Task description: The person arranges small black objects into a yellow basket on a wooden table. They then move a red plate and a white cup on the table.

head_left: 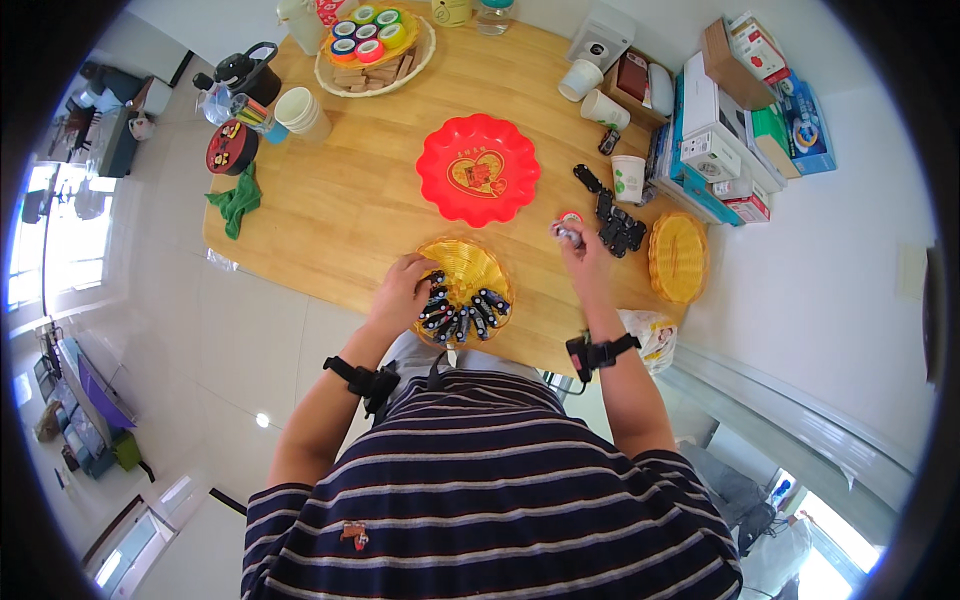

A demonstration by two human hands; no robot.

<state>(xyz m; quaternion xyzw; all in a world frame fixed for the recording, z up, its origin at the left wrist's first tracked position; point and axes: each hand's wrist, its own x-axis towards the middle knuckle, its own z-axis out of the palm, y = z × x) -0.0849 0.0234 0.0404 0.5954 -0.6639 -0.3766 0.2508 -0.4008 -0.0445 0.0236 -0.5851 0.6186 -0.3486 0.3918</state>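
My left hand (400,296) is at the left rim of a round yellow woven basket (469,255), its thumb and fingers about a dark toy car (436,278). More small toy cars (463,322), several in all, lie fanned along the basket's near side. Over the table to the right, my right hand (590,262) grips a small silvery object (568,235), partly covered by the fingers. Just beyond it shows a red-and-white round item (571,217). Several black toy cars (622,231) lie clustered right of that hand.
A red scalloped plate (427,180) sits mid-table. Paper cups (627,184) and stacked boxes (709,154) line the right side, near another yellow basket (679,255). At the back left are a basket of tape rolls and wooden blocks (371,77), cups (296,109) and a green cloth (238,201).
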